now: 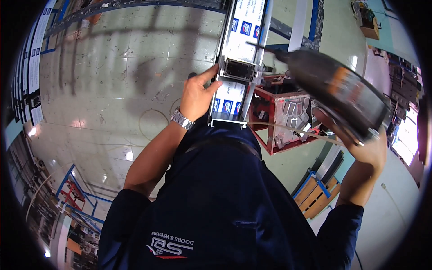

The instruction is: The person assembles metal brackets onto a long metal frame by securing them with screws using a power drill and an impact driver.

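A long aluminium profile (231, 91) with printed protective film runs away from my waist toward the top of the view. My left hand (196, 95) grips its left edge, thumb on the upper side, close to a dark rectangular fitting (238, 68) set across the profile. In my right hand (371, 146) is a dark power drill (335, 85) with an orange label, held up on the right and slightly blurred. Its long thin bit (260, 46) points left, over the profile's right side in this view; whether it touches cannot be told. The drill's body hides part of my right fingers.
A red open-topped bin (271, 121) with metal pieces stands just right of the profile. A thin hose or cable (301, 130) crosses it. Blue metal framework (310, 27) lies beyond. Long film-covered profiles (33, 67) are stacked at far left; wooden slats (317, 195) stand at lower right.
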Motion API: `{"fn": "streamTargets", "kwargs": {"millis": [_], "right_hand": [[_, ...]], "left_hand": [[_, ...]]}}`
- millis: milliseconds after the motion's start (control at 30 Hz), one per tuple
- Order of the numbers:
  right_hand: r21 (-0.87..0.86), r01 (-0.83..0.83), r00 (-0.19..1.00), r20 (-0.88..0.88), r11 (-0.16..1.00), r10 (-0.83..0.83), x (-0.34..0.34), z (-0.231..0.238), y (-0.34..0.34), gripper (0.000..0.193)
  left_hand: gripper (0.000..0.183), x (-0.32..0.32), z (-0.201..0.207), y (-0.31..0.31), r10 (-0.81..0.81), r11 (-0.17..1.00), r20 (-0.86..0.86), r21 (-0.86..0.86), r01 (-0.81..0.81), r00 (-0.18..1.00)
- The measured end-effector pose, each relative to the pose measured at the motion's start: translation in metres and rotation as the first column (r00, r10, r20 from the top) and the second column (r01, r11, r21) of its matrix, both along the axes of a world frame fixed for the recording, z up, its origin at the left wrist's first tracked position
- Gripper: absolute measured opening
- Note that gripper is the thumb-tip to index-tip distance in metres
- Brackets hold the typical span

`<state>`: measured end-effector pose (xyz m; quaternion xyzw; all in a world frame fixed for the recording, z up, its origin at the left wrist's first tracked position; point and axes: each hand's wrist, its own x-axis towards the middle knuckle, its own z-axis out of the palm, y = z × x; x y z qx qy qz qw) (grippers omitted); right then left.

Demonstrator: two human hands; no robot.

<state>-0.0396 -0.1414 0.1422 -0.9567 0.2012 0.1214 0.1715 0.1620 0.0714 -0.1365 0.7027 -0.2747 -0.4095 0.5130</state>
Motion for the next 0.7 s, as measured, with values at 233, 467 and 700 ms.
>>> {"fn": "streamTargets", "kwargs": {"millis": [233,467,700], "right_hand": [[0.646,0.595,0.65,-0.039,0.478,-0.759,-0.141,-0.041,0.048,0.027],[0.604,0.771,-0.061,-0.247,-0.203,-0.967,-0.214,-0.179,0.162,0.019],[0.46,0.872,0.028,-0.385,-0.165,-0.922,-0.251,-0.259,0.256,0.034]], "left_hand": [[0.049,-0.003,-0.008,0.005,0.032,0.995,-0.082,-0.09,-0.039,0.996],[0.044,0.006,0.004,0.0,-0.089,0.995,-0.031,-0.042,0.087,0.996],[0.052,0.012,0.03,-0.012,-0.306,0.945,0.266,0.203,0.257,0.914]]}}
